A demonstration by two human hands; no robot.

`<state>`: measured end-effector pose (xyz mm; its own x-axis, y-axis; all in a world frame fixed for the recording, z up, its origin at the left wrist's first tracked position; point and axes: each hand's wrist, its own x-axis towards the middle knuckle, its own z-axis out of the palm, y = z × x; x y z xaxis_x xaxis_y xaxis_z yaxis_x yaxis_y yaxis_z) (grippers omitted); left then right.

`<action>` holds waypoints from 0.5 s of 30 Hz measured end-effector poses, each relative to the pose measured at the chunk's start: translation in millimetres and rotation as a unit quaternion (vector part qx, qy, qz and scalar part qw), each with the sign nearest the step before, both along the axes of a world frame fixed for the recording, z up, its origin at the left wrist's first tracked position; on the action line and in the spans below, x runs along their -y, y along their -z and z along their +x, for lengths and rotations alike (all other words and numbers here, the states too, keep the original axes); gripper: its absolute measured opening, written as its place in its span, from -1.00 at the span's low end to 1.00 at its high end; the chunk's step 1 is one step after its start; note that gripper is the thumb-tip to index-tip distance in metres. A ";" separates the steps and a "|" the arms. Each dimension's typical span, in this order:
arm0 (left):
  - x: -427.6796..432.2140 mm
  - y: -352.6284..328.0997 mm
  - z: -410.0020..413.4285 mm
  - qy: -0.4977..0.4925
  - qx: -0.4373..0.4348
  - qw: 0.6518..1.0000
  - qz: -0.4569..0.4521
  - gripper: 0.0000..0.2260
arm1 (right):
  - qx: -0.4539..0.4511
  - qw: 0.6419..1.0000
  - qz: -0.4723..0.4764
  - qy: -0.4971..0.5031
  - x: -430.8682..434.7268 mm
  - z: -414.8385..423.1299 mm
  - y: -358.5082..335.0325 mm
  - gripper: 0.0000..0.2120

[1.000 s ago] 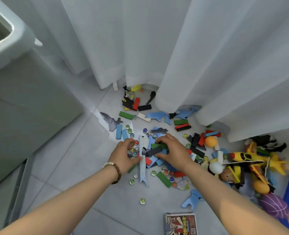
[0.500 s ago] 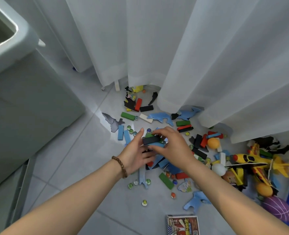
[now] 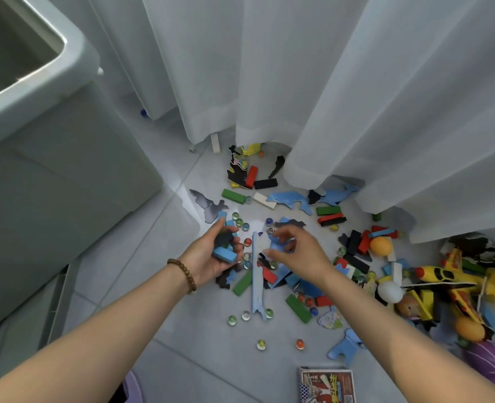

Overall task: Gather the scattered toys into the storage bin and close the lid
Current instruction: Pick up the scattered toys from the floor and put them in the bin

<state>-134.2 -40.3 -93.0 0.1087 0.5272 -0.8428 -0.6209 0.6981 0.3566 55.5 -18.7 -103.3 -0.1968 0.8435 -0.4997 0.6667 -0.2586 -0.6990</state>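
Blocks (image 3: pixel 224 255): the black one has passed from the right hand (image 3: pixel 295 251) to the left hand (image 3: pixel 204 258), whose fingers now curl round a handful of smooth rectangular pieces. The right hand is back over the pile, fingers loosely spread and empty. The handful looks near ready for the bin (image 3: pixel 66 50), hard grey plastic, open at the floor's (image 3: pixel 182 344) left edge.

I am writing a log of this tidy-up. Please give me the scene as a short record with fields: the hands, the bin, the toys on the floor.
left hand: the left hand cups several blocks, blue and dark
right hand: the right hand hovers over the pile, fingers curled; grip unclear
bin: the bin stands at the left, open on top; no lid in view
floor: marbles and more blocks lie scattered by the curtain
far right: plane, orange ball, white ball
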 end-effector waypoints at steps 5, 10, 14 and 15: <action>11.0 10.2 -15.8 0.055 -0.061 0.997 -0.004 -0.74 | 0.093 0.995 0.020 0.023 7.4 -27.5 18.8 -0.52; 16.8 14.2 -26.3 0.088 -0.110 0.990 -0.004 -0.72 | 0.032 0.992 -0.011 0.125 -4.4 -37.5 21.8 -0.75; 12.4 11.1 -24.5 0.100 -0.123 0.987 0.008 -0.71 | -0.075 0.970 -0.048 0.227 -27.2 -14.6 14.4 -0.71; 11.6 10.4 -22.9 0.102 -0.120 0.987 0.009 -0.71 | -0.085 0.968 -0.039 0.234 -30.4 -8.8 12.3 -0.71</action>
<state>-157.2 -51.8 -103.4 0.0131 0.5306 -0.8475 -0.3642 0.7919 0.4901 46.8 11.7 -115.6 0.1134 0.8211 -0.5594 0.3409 -0.5610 -0.7544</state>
